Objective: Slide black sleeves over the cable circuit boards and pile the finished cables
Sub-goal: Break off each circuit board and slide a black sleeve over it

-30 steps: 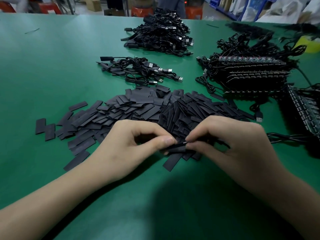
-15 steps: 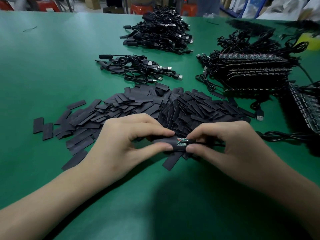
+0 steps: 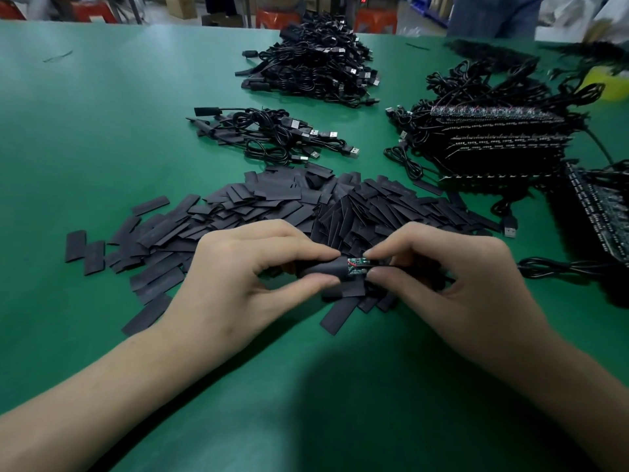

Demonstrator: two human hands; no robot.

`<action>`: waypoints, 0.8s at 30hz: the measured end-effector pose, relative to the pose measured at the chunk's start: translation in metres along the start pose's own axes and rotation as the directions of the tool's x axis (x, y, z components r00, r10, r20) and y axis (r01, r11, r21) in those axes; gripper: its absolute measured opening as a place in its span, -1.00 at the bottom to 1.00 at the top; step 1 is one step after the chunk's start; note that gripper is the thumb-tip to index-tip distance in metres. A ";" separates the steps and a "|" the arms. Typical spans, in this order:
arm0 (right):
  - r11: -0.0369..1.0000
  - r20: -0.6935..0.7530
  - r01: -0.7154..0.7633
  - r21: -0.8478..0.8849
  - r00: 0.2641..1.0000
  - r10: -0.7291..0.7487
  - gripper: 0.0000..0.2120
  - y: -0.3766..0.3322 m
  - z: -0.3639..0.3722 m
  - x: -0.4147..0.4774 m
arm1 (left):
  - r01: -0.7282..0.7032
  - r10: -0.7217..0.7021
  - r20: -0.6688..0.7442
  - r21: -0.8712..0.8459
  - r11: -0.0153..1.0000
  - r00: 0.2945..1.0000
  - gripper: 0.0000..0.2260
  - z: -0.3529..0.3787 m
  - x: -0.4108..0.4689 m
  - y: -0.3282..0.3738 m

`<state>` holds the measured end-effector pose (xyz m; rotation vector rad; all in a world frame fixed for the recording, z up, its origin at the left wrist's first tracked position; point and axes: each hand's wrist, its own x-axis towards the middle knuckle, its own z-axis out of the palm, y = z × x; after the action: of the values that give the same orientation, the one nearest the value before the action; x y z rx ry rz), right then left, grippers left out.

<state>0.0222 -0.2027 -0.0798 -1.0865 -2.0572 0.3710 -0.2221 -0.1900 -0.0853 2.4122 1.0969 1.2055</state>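
Now left hand (image 3: pixel 238 277) pinches sleeve (image 3: pixel 323 269); right hand (image 3: pixel 452 277) pinches board (image 3: pixel 355 266), part bare between fingertips (image 3: pixel 372 256). Best push straight, sleeve unsquashed.

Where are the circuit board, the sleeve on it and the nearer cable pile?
circuit board (image 3: pixel 356 267): head view, its uncovered end.
sleeve (image 3: pixel 326 268): head view, its rounded middle.
nearer cable pile (image 3: pixel 269 136): head view, coiled cables at its middle.

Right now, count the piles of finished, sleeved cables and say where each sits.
2. The large pile sits far back at the middle of the green table; the small pile lies nearer, just behind the heap of loose sleeves. Others may lie outside the frame.
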 end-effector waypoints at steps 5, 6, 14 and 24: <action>1.000 -0.048 0.015 0.011 0.999 -0.014 -0.92 -0.001 0.002 -0.002 | -0.021 0.020 -0.033 -0.029 0.999 0.999 -0.85 0.002 0.000 0.005; 1.000 -0.053 0.019 0.007 0.998 -0.018 -0.92 -0.001 0.003 -0.002 | -0.018 0.017 -0.036 -0.034 0.999 0.999 -0.85 0.002 0.001 0.005; 0.996 -0.094 0.084 0.029 0.992 -0.081 -0.93 -0.001 0.002 -0.002 | 0.026 -0.031 -0.049 -0.096 0.995 0.998 -0.85 0.002 0.001 0.006; 0.996 -0.092 0.081 0.029 0.993 -0.078 -0.96 -0.003 0.002 -0.002 | 0.114 -0.116 0.006 -0.227 0.967 0.993 -0.83 0.005 0.001 0.003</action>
<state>0.0195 -0.2056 -0.0804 -0.9813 -1.9999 0.3087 -0.2161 -0.1911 -0.0868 2.1455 1.0238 1.2299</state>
